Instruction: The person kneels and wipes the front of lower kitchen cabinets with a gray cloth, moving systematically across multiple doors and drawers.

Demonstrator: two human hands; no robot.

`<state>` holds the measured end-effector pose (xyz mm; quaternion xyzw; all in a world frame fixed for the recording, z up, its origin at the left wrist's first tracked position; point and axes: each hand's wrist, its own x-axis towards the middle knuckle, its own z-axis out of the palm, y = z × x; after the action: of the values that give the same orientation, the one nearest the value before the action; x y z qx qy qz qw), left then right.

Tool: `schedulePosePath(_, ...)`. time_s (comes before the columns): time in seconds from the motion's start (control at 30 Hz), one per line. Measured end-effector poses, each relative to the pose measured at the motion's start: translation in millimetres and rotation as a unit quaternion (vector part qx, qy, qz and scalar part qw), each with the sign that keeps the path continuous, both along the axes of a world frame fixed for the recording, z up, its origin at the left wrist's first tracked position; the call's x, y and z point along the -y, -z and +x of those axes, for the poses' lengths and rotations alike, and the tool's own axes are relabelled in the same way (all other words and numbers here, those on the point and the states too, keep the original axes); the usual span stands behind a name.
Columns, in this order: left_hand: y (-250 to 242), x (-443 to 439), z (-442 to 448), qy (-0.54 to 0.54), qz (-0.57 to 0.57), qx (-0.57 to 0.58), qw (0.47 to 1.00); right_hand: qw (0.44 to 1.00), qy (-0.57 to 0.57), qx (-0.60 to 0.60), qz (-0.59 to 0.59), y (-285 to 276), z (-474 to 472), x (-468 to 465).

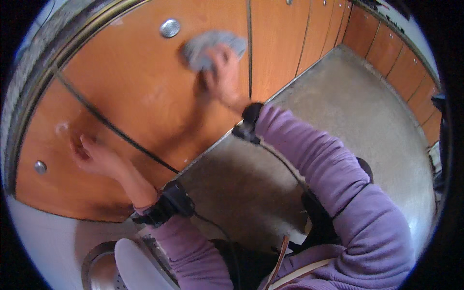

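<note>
My right hand (225, 74) holds a grey cloth (201, 47) against an orange wood-grain cabinet door (156, 83). Hand and cloth are both blurred. Just left of the cloth sits a round metal knob (170, 28) on the same door. Lower down, my left hand (99, 156) is by the neighbouring door (47, 141), its fingers loosely curved and apart, with nothing visible in them. Whether its fingertips touch the door cannot be made out. Another round knob (40, 166) is a little beyond that hand. A dark gap (119, 132) separates the two doors.
More orange cabinet doors (388, 47) continue around the corner to the right. Grey floor (391, 145) lies below them. At the lower left are a round metal vessel with holes (105, 270) and a pale rounded panel (139, 264). Black wrist devices (177, 199) trail cables (286, 165).
</note>
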<state>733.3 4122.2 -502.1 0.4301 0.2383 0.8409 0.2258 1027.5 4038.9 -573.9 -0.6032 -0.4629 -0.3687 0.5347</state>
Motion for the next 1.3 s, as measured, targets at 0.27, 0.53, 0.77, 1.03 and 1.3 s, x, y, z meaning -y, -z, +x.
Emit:
schedulePosePath(0.27, -23.6, 47.5, 56.4, 0.080, -0.025, -0.165, 0.983, 0.949, -0.123, 0.220, -0.187, 45.8, 39.4, 39.5)
schedulePosePath(0.53, -2.7, 103.1, 131.7, 0.032, 0.044, -0.410, 0.910, 0.990, -0.132, -0.036, -0.024, 14.0, 114.9, 57.1)
schedulePosePath(0.77, 10.6, 146.3, 203.4, 0.032, 0.079, -0.620, 0.780, 0.968, -0.193, -0.144, 0.071, -20.4, 133.2, 49.9)
schedulePosePath(1.03, -43.8, 225.8, 288.5, 0.244, 0.074, -0.878, 0.405, 0.951, -0.197, -0.200, 0.132, -16.9, 146.8, 51.6)
schedulePosePath(1.3, -69.4, 279.7, 351.8, 0.411, 0.070, -0.863, 0.286, 0.974, -0.180, -0.123, 0.057, 24.4, 165.4, 46.3)
